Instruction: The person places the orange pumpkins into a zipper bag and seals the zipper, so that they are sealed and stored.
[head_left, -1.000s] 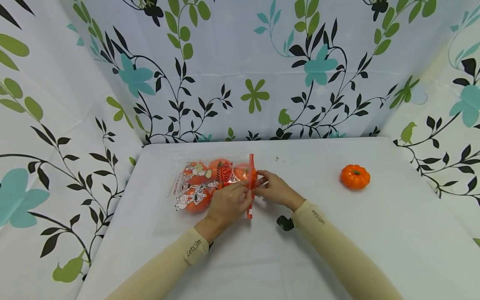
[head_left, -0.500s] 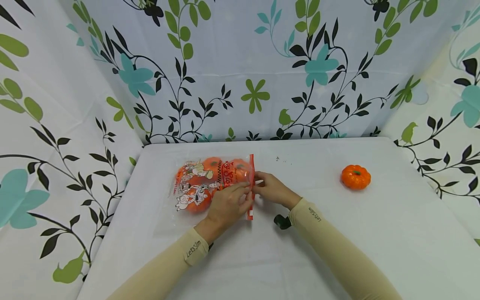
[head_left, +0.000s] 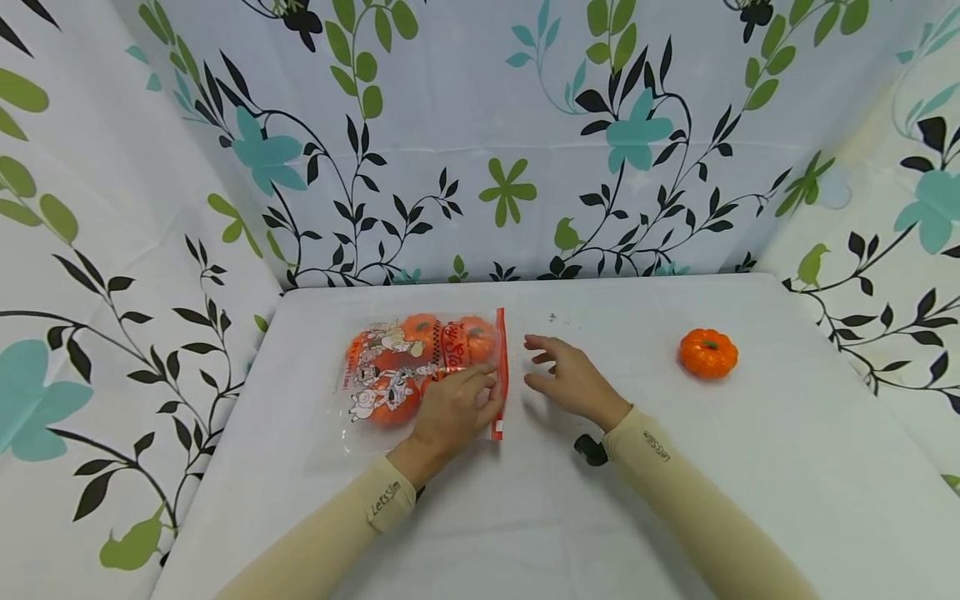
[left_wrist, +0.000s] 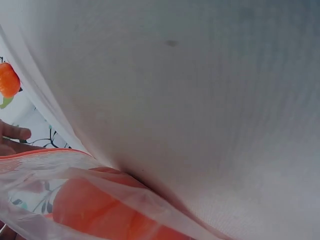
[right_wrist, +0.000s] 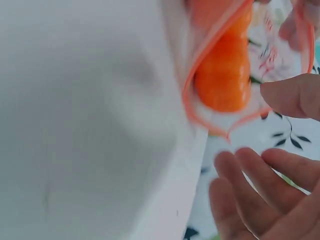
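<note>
A clear zip bag (head_left: 502, 329) with a red-edged mouth and printed cartoon figures lies left of centre in the head view. Several orange toy pumpkins (head_left: 395, 406) are inside it. My left hand (head_left: 455, 408) pinches the bag near its red edge. In the right wrist view the bag's mouth (right_wrist: 188, 97) gapes, with an orange pumpkin (right_wrist: 222, 80) just within. My right hand (head_left: 573, 379) is off the bag, just right of its mouth, fingers loosely spread and holding nothing. The left wrist view shows only part of the bag (left_wrist: 40, 175).
A single orange pumpkin (head_left: 708, 354) with a green stem sits on the right side of the white table (head_left: 630, 317). Leaf-patterned cloth (head_left: 450, 100) hangs behind and at both sides. A dark wrist device (head_left: 590, 450) shows under the right sleeve.
My right hand has let go of the bag's edge and moved a little to the right. The pumpkin at the mouth now lies farther inside. My left hand stays in place.
</note>
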